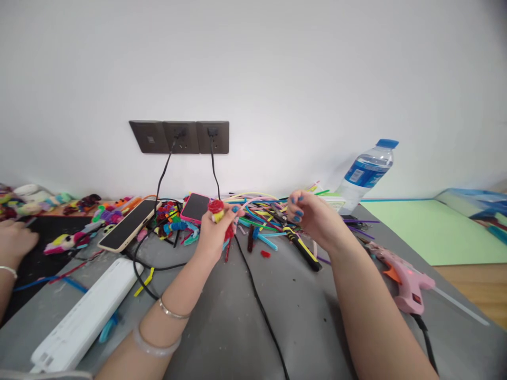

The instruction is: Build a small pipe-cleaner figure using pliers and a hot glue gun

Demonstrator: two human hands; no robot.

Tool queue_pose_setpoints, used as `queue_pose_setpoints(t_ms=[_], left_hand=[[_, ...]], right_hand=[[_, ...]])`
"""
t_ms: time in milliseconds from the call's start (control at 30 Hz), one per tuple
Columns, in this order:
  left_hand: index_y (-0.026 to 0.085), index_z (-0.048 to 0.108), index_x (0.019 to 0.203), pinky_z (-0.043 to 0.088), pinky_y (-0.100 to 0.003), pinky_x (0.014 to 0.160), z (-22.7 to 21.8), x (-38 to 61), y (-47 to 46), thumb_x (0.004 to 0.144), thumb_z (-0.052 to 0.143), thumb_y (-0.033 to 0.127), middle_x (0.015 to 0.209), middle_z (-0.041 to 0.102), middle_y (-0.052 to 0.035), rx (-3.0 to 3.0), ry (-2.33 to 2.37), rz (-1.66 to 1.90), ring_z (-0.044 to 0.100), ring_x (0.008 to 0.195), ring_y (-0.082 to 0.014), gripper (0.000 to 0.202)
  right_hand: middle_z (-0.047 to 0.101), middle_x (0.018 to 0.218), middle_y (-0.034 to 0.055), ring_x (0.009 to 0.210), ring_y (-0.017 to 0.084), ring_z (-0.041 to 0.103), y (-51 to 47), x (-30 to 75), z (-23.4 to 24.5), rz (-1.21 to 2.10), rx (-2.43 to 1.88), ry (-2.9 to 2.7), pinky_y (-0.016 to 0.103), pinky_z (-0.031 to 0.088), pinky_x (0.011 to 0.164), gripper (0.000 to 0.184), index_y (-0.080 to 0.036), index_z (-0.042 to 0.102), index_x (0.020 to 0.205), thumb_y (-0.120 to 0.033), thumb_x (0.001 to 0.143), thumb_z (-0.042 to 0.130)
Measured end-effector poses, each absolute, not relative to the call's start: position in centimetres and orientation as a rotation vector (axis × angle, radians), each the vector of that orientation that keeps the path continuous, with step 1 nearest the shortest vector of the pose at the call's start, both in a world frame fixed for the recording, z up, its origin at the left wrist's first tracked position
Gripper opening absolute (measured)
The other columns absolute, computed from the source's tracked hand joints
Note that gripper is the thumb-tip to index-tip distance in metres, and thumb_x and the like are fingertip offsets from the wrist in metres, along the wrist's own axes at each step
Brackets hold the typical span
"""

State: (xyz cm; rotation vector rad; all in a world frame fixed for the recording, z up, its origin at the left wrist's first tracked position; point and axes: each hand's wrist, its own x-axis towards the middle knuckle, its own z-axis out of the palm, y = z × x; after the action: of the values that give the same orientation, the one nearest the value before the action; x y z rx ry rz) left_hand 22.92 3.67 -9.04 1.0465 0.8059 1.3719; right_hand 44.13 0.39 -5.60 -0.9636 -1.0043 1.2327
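My left hand (pixel 214 232) is closed around a small red and yellow figure (pixel 216 209) made of fuzzy pipe cleaners. Red strands of it show below the fingers. To the right, my right hand (pixel 311 214) is raised with its fingers curled in toward the thumb; whatever may be in that pinch is hidden. Behind and between both hands lies a heap of loose coloured pipe cleaners (pixel 253 211). Pliers with a black and yellow handle (pixel 303 248) lie just below my right hand. A red scrap (pixel 265 254) and a dark red piece (pixel 250 238) rest on the grey table.
A pink glue gun (pixel 412 287) lies right, near a water bottle (pixel 366 177) and green sheet (pixel 415 227). Left are a phone (pixel 129 226), a pink-edged phone (pixel 195 207), a white power strip (pixel 89 316), a black cable (pixel 259 301) and another person's hand (pixel 16 243).
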Motion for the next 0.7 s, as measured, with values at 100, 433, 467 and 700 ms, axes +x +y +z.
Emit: queue_pose_setpoints(t_ms=[100,433,467,700], left_hand=[[0.018,0.062,0.076,0.044,-0.02,0.05,-8.6,22.2,4.5,0.063,0.083,0.037,0.068,0.068,0.0018,0.924,0.786,1.565,0.051,0.05,-0.0063,0.031],[0.017,0.072,0.082,0.043,-0.023,0.055,-9.5,21.6,4.3,0.077,0.071,0.037,0.084,0.07,-0.0029,1.504,0.89,1.269,0.052,0.057,-0.0099,0.02],[0.017,0.071,0.082,0.042,-0.022,0.054,-9.6,21.7,4.3,0.077,0.07,0.037,0.078,0.068,-0.002,1.476,0.918,1.279,0.052,0.056,-0.0102,0.021],[0.018,0.061,0.081,0.043,-0.023,0.056,-9.8,22.1,4.4,0.072,0.072,0.039,0.064,0.058,0.0032,1.354,1.012,1.241,0.052,0.056,-0.012,0.025]], right_hand=[[0.045,0.06,-0.0033,0.053,0.01,0.04,1.3,45.9,-6.4,0.797,-1.08,-0.831,0.022,0.032,0.047,0.004,-0.021,0.056,0.066,-0.019,0.068,0.058],[0.052,0.071,-0.0022,0.059,0.01,0.052,1.6,48.6,-6.6,0.518,-0.927,-0.752,0.024,0.04,0.054,0.006,-0.024,0.053,0.072,-0.019,0.07,0.056],[0.051,0.071,-0.0022,0.059,0.01,0.051,1.5,48.4,-6.5,0.548,-0.905,-0.734,0.023,0.04,0.054,0.007,-0.023,0.053,0.071,-0.019,0.069,0.057],[0.049,0.065,-0.0012,0.06,0.012,0.047,1.3,46.7,-5.8,0.695,-0.919,-0.76,0.024,0.04,0.055,0.008,-0.023,0.056,0.071,-0.018,0.074,0.062]])
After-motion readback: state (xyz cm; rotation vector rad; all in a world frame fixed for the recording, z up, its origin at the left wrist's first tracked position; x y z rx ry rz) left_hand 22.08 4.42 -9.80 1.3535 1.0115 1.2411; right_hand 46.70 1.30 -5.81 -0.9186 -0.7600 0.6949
